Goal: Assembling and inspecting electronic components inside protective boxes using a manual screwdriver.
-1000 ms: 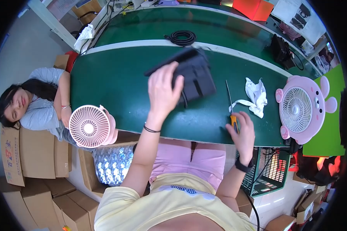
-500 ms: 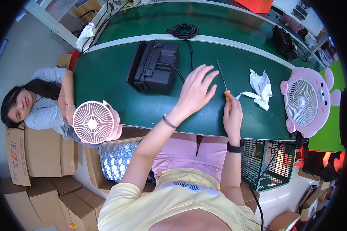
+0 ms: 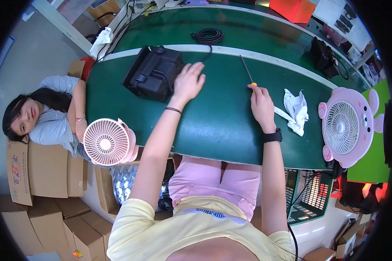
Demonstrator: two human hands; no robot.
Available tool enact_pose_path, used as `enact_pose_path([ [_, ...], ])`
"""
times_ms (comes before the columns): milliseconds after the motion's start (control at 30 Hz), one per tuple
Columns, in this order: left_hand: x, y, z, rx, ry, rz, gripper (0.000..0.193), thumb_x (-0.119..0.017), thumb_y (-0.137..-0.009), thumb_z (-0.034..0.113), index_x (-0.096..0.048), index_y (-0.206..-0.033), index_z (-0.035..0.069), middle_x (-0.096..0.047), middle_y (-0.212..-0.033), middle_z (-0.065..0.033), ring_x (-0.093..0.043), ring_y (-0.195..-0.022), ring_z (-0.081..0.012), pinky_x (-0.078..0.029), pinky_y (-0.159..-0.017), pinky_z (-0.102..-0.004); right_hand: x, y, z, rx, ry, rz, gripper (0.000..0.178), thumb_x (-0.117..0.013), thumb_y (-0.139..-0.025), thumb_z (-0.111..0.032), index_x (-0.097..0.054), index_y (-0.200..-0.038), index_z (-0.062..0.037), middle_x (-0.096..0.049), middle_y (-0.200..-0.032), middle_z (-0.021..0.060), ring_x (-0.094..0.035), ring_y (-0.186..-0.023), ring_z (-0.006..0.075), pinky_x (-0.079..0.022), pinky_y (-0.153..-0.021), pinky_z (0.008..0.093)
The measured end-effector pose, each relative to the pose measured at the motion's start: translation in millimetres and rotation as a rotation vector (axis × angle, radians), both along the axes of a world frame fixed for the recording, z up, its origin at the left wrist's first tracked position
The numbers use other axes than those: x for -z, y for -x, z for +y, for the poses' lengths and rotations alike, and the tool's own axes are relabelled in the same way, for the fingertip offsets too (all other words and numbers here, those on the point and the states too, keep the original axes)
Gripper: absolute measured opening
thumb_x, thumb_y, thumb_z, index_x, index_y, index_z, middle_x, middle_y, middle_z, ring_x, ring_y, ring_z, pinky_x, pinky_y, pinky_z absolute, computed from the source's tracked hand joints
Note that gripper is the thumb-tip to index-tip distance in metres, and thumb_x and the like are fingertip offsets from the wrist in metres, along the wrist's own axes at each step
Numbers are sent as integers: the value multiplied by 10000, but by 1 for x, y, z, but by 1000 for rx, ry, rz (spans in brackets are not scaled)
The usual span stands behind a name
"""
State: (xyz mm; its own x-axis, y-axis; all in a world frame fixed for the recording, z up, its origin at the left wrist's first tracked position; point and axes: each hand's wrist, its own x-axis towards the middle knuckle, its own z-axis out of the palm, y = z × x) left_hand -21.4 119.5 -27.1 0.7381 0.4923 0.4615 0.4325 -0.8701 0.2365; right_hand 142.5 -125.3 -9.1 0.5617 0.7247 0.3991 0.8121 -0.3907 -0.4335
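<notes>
On the green worktable, a black boxy device (image 3: pixel 152 71) with latches stands at the left, its dark cable running over its right side. My left hand (image 3: pixel 190 81) lies against that right side with fingers stretched out, not wrapped round the device. In my closed right hand (image 3: pixel 262 104) is a screwdriver (image 3: pixel 247 69); its thin metal shaft points toward the table's far side and only a bit of the orange handle shows. Right of this hand lies a crumpled white cloth or tissue (image 3: pixel 296 109), with a white strip reaching toward my wrist.
A pink fan (image 3: pixel 106 141) stands at the front left corner and a pink animal-shaped fan (image 3: pixel 342 126) at the right end. Coiled black cable (image 3: pixel 207 35) lies beyond the white ledge (image 3: pixel 231 50). A person (image 3: pixel 56 111) leans at the left edge. Cardboard boxes (image 3: pixel 48 169) stand below.
The black device has shifted left and slightly away, with my left hand now against it. My right hand has moved the screwdriver a little farther from me.
</notes>
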Motion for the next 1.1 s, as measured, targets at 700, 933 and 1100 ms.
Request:
enact_pose_path([
  [700,-15,-2,0,-217,-178,-185,457,-668,-849,173,-572,-1294,127,-428,-1449,-165,-371,-1382,-385,-270,-1107,-647,2,-9,1,97,-452,476,259,-616,-942,-49,-641,-1198,-78,-703,-1097,125,-693,-985,261,-523,-886,345],
  [933,-3,-29,-83,277,54,-127,270,-645,-891,183,-675,-1158,168,-559,-1336,-89,-462,-1325,-323,-312,-1131,-561,7,-56,-28,411,-500,122,247,-616,-960,-158,-652,-1200,-115,-722,-1095,133,-702,-992,308,-528,-874,378],
  [1100,-1,-32,-87,459,86,-98,253,-627,-927,192,-686,-1171,161,-604,-1309,-55,-493,-1301,-299,-366,-1115,-459,11,-60,-36,364,-687,394,252,-586,-1006,-137,-599,-1253,-91,-685,-1038,81,-659,-792,145,-548,-689,269],
])
